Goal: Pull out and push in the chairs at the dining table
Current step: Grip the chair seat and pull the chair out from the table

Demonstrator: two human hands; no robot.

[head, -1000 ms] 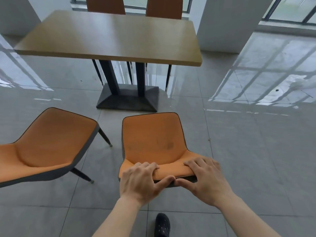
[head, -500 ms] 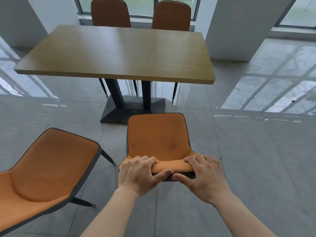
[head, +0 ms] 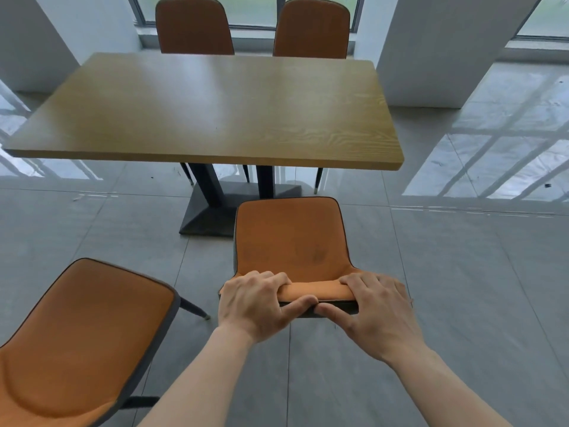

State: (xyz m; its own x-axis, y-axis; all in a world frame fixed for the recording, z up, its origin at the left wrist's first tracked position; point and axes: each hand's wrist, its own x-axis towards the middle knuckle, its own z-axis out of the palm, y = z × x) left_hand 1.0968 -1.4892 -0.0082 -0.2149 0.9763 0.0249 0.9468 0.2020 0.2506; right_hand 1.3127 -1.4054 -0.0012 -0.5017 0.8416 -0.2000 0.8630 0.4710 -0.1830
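Orange fabric with dark grey piping covers the moulded shell chair that stands in front of the person, its seat facing the rectangular pale wood-grain table and its front edge just short of the tabletop's near edge. From the head view both hands are clenched on the top rim of its backrest: the left hand and the right hand sit side by side, fingers curled over the padded front and thumbs pressed against the grey back, their tips almost meeting. Holding it at the highest, stiffest part likely gives even leverage, so the chair slides straight rather than twisting on the glossy grey floor tiles. A second orange shell chair stands pulled out to the left, angled away, on thin dark tapered legs. Two more orange chairs are tucked in at the far side, beneath the windows. The table rests on twin dark posts and a wedge-shaped black base, which the chair's legs must clear
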